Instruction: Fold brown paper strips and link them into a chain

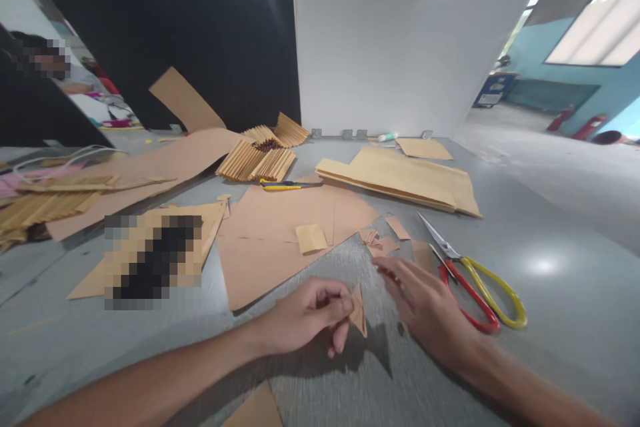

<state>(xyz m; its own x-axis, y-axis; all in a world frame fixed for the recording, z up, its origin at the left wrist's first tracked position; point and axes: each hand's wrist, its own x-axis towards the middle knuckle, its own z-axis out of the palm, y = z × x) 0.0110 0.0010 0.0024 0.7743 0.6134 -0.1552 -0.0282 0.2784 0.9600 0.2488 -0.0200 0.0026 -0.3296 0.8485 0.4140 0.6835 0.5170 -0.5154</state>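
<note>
My left hand (310, 313) is closed in a pinch on a small folded brown paper piece (358, 310), held just above the grey table (550, 293). My right hand (425, 303) lies to its right with fingers stretched out and apart, holding nothing, fingertips reaching toward small brown paper scraps (380, 243). Red and yellow handled scissors (470, 273) lie right beside my right hand. A small square paper piece (311, 238) rests on a large cut brown sheet (280, 233) ahead of my hands.
A yellow utility knife (287, 185) lies past the sheet. Folded pleated paper fans (260, 153) and a stack of brown sheets (400, 177) sit farther back. More pleated strips (45, 203) lie at the left. Another person is at the far left. A white panel (400, 40) stands behind.
</note>
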